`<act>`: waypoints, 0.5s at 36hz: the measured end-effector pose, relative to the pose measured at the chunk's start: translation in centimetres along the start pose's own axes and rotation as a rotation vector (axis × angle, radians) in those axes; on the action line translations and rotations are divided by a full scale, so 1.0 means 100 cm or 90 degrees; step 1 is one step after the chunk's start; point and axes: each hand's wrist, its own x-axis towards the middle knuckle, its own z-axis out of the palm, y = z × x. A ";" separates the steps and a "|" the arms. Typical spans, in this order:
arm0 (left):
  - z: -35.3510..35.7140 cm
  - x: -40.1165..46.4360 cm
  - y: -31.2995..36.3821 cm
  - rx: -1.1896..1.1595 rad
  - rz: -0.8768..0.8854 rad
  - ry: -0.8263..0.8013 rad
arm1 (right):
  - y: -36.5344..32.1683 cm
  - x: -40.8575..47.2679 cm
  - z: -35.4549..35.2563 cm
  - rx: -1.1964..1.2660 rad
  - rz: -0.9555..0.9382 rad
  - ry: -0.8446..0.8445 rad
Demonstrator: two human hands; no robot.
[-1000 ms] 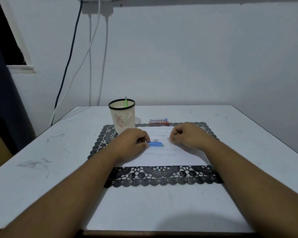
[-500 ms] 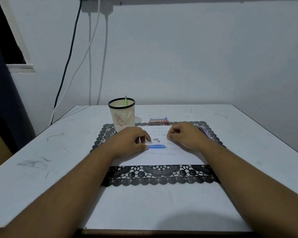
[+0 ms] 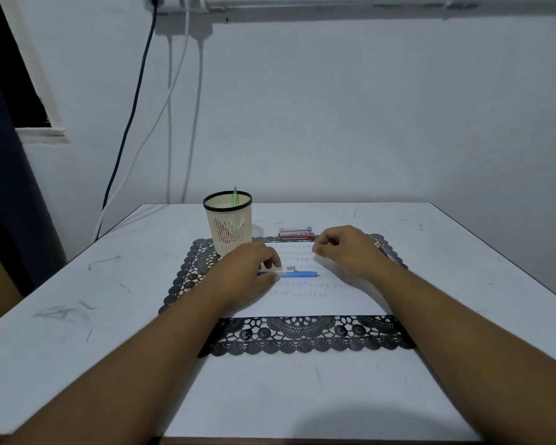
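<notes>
Lying flat on the white sheet [image 3: 350, 303], the blue pen [image 3: 299, 274] is showing as a thinner bar than a second ago, its free tip pointing right. Two small grey pieces [image 3: 291, 268] are resting just beyond its barrel and apart from it, where only one was showing close above it earlier. The right hand [image 3: 345, 248] is standing farther from the pen's tip than before, having drawn back toward the far edge of the sheet; the left hand [image 3: 247, 273] is keeping its place at the pen's left end.

The left hand is lying palm down, its forearm stretching across the black lace mat [image 3: 302, 338], and its thumb and forefinger are pinching the pen's rear end against the paper. The right hand is sitting low over the far right part of the sheet, knuckles up, its fingers curling under and the thumb meeting the forefinger; whether anything is being held between them is too small to tell.

The mesh cup [image 3: 228, 226] is standing just beyond the left hand at the mat's far left corner; two flat cases [image 3: 296, 233] are lying just beyond the sheet's far edge.
</notes>
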 end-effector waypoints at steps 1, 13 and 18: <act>0.000 0.000 -0.001 0.005 0.000 -0.001 | -0.001 0.004 -0.001 0.012 0.000 0.011; 0.000 0.004 -0.003 0.005 0.001 -0.012 | -0.005 0.058 0.018 -0.225 0.002 0.048; -0.001 0.003 -0.005 -0.005 -0.001 -0.006 | -0.004 0.069 0.033 -0.383 -0.042 0.015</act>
